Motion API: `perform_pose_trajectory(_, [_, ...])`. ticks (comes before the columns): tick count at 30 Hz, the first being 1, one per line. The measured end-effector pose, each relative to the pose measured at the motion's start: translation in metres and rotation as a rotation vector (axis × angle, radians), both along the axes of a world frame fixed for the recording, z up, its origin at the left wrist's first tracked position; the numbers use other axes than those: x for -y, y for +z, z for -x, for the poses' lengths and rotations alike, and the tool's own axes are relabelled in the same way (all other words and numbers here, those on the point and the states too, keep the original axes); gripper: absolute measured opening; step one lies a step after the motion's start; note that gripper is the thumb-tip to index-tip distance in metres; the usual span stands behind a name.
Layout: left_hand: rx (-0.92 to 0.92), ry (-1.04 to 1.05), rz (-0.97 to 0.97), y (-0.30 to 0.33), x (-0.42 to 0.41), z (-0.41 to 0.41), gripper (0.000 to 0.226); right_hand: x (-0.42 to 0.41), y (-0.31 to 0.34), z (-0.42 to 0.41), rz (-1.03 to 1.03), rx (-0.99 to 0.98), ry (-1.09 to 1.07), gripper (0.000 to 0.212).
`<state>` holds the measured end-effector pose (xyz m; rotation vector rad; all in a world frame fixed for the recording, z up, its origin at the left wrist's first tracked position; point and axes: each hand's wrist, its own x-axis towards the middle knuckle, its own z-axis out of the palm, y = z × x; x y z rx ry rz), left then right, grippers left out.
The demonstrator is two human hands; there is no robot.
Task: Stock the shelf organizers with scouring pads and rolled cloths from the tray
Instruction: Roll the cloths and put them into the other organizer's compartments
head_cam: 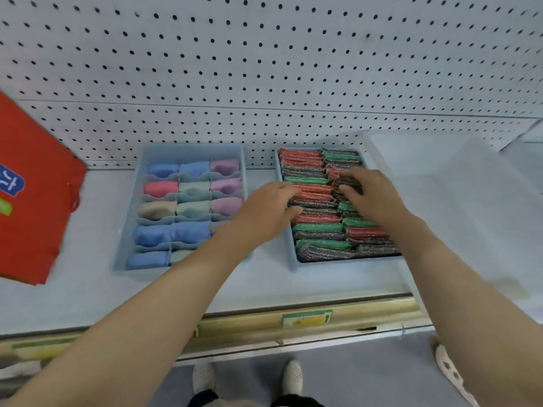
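- I read the job as close to finished. The organizer of scouring pads [335,207], standing toward the right end of the shelf [264,283] and up against the pegboard [264,69], is packed in two dense columns of red, green and dark pads with no gap that I can see.
- My right hand [367,195] is over the far half of that organizer, fingers curled round a dark scouring pad [348,183], which I judge I am wedging into the right column.
- My left hand [264,212] lies with fingers fairly straight, tips touching the red pads in the left column, thumb against the organizer's left wall; it seems to be steadying or parting the row.
- The organizer of rolled cloths [182,207], just left of the pads, shows a cloth in most cells. The near right cells are hidden behind my left forearm, so I cannot tell whether they are filled.
- The pale tray [458,201] to the right, part on the shelf's right end, looks bare where I can see it, so little or nothing seems left to move.
- Room: the two organizers stand apart with a strip of bare shelf between, and more bare shelf runs to the front edge. A red bag [32,195] overhangs the left end. The tray's wall crowds my right forearm, so I would withdraw toward the front edge.
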<state>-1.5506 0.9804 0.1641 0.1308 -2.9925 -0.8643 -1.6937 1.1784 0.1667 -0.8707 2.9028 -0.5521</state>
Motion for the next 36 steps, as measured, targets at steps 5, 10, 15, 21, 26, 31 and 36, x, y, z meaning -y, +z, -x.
perform_pose_trajectory(5, [0.024, 0.054, 0.131, -0.005, -0.029, 0.035, 0.055, -0.025, 0.0, 0.02, 0.021, 0.076, 0.198, 0.044])
perform_pose_trajectory(10, [0.167, 0.126, 0.207, -0.011, -0.045, 0.038, 0.055, -0.03, -0.004, 0.032, -0.138, 0.086, 0.409, 0.047])
perform_pose_trajectory(15, [0.209, 0.209, 0.291, -0.012, -0.05, 0.025, 0.057, -0.022, -0.011, 0.034, -0.188, 0.152, 0.539, 0.046])
perform_pose_trajectory(21, [0.296, 0.229, 0.334, -0.017, -0.046, 0.034, 0.062, -0.002, -0.014, 0.024, -0.129, 0.085, 0.497, 0.055])
perform_pose_trajectory(26, [0.328, 0.191, 0.38, -0.027, -0.04, 0.04, 0.06, 0.006, -0.02, 0.018, -0.36, 0.002, 0.485, 0.063])
perform_pose_trajectory(31, [0.246, 0.257, 0.349, -0.023, -0.029, 0.056, 0.062, 0.027, -0.006, 0.034, -0.232, -0.067, 0.37, 0.062])
perform_pose_trajectory(36, [0.28, 0.274, 0.368, -0.027, -0.02, 0.071, 0.062, 0.045, -0.028, 0.036, -0.31, -0.035, 0.391, 0.063])
